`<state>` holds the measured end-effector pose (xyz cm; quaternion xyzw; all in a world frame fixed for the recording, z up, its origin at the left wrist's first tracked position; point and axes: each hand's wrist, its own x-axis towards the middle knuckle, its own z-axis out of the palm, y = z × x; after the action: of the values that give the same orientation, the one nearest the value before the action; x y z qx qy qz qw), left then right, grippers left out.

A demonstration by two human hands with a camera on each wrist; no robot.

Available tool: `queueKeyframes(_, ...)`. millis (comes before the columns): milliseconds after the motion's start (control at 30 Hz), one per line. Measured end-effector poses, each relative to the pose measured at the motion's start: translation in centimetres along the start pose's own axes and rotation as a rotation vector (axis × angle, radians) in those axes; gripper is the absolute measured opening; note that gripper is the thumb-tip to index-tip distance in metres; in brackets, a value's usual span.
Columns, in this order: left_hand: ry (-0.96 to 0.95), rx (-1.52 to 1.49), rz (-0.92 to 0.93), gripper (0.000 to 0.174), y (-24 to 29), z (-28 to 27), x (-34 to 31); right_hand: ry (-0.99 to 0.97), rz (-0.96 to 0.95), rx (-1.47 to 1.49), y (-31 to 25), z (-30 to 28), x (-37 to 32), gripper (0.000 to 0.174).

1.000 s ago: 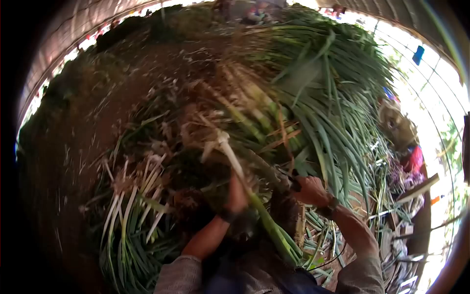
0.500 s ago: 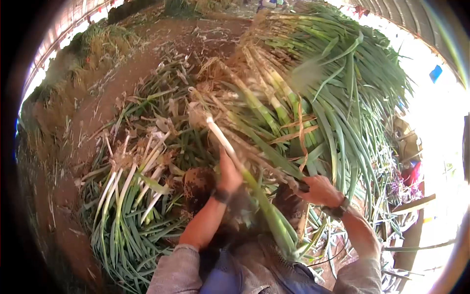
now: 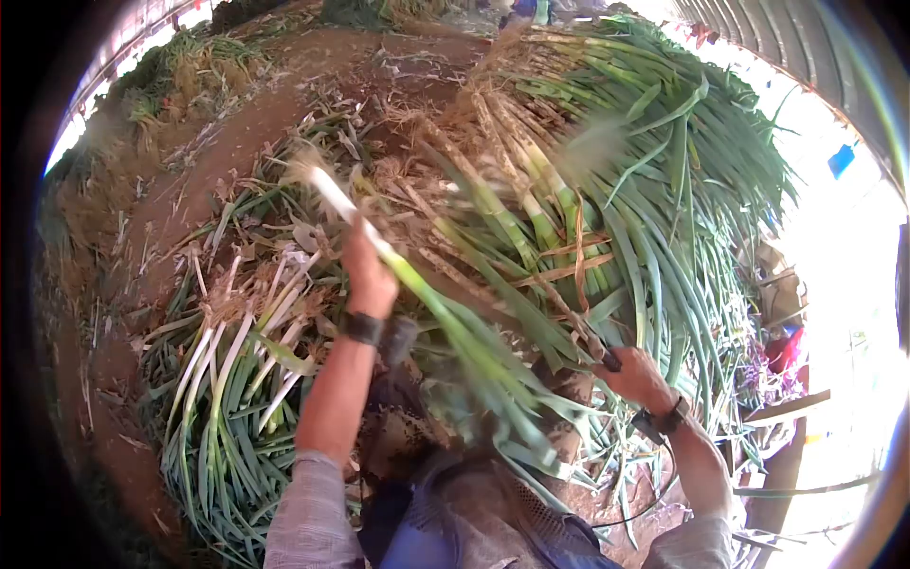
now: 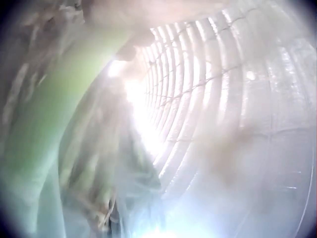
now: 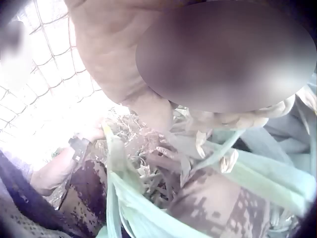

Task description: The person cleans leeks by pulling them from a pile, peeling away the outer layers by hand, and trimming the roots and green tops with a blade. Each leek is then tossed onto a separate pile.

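A long green onion point(image 3: 412, 278) with a clean white shank and roots slants across the head view. My left hand point(image 3: 370, 275) grips it around the shank, roots pointing up and left, leaves trailing toward my lap. The same green onion point(image 4: 49, 119) runs down the left side of the left wrist view. On the other side, my right hand point(image 3: 635, 379) has its fingers curled round the dark end of a narrow brownish thing point(image 3: 578, 322); I cannot tell its kind. In the right wrist view green leaves point(image 5: 148, 213) hang below my right hand point(image 5: 114, 54).
A big heap of unpeeled green onions point(image 3: 654, 190) lies ahead and right. Cleaned green onions point(image 3: 223, 370) are laid at left, roots away from me. Stripped leaves point(image 3: 616, 446) litter the ground by my right leg. A ribbed tunnel cover point(image 3: 777, 47) arches overhead.
My left hand has moved left and away from my lap, taking the green onion along. Its leaves have swung up from beside my lap. My right hand has shifted slightly right, keeping its grip.
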<state>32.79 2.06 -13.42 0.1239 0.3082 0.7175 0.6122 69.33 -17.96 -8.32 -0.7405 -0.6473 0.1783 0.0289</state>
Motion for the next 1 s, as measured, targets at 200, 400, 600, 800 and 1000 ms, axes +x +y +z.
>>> queueKeyframes(200, -0.182, 0.129, 0.574, 0.029, 19.1, 2.1, 4.3, -0.022, -0.017, -0.129, -2.1, -2.2, 5.8, 0.043)
queueKeyframes(400, 0.008, 0.723, 0.984, 0.03, 36.4, 4.2, -1.6, 0.02, -0.028, -0.213, -3.4, -1.5, 11.7, 0.048)
queueKeyframes(600, 0.55, 1.773, 0.769, 0.046, 42.9, -6.2, -3.5, -0.018, 0.003, -0.218, -6.3, -2.7, 16.7, 0.052)
queueKeyframes(800, 0.426, 2.083, 0.719, 0.024, 35.2, -31.2, 0.9, -0.03, -0.046, -0.205, -9.2, -4.1, 20.9, 0.065)
queueKeyframes(1000, 0.433, 2.014, 0.491, 0.027, 17.4, -35.7, 3.0, 0.017, -0.105, -0.24, -11.3, -5.3, 22.8, 0.062)
